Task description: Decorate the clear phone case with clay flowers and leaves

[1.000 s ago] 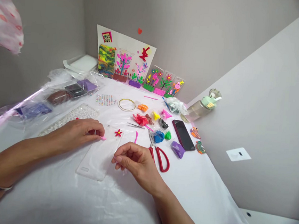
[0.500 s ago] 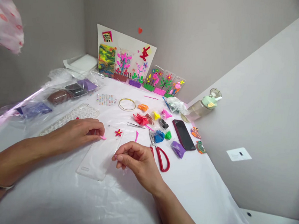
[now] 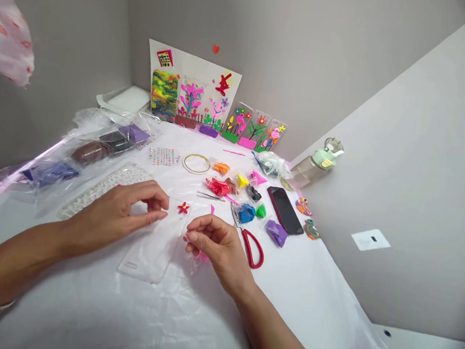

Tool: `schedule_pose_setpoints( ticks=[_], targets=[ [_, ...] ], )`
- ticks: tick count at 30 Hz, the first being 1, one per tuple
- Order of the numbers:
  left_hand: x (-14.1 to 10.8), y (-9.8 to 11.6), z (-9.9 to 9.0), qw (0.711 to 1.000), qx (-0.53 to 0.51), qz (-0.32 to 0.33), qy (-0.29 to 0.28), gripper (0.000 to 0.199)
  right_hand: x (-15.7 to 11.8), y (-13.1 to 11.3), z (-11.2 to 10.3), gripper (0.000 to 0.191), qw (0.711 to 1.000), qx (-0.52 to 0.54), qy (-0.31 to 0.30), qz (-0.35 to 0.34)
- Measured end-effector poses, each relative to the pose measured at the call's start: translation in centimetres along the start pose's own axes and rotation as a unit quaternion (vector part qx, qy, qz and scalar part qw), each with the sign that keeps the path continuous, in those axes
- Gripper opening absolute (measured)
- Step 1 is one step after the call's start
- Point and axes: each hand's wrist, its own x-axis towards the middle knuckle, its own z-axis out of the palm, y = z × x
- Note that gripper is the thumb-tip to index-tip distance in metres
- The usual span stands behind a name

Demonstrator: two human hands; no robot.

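A transparent phone case lies flat on the white sheet, between my hands. My left hand hovers over its upper left edge, with the thumb and fingers slightly apart and nothing visible in them. My right hand is pinched at the case's right edge, with a bit of pink clay showing at and below the fingers. A red flower of clay sits on the case's top end, just beyond my left fingertips. A thin pink clay strip stands just above my right hand.
Near the hands lie tweezers, red-handled scissors and a patterned phone case. Several clay lumps, a smartphone and bagged clay lie around them. Decorated cases and a picture board stand against the back wall.
The pink bit at my left fingertips no longer shows there, and my left fingers have lifted apart. My right hand has moved slightly up and left, with pink clay now showing beneath it.
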Motion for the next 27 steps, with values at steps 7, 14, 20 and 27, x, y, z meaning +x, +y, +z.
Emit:
schedule_pose_setpoints(
  ticks=[7, 14, 20, 27],
  targets=[
    [-1.4, 3.1, 2.9, 0.993, -0.056, 0.086, -0.054, 0.015, 0.3, 0.4, 0.3, 0.041, 1.000, 0.013, 0.016, 0.007],
    [-1.6, 3.1, 4.0, 0.993, -0.043, 0.110, -0.002, 0.013, 0.4, 0.5, 0.7, 0.043, 1.000, 0.019, 0.011, 0.007],
    [-1.5, 3.0, 4.4, 0.986, 0.050, 0.156, 0.021, 0.013, 0.5, 0.8, 0.6, 0.044, 1.000, 0.014, -0.007, 0.016],
    [-0.7, 2.7, 2.6, 0.994, -0.011, 0.045, 0.101, 0.017, 0.0, 0.2, 0.7, 0.036, 0.999, 0.018, -0.030, 0.022]
  ],
)
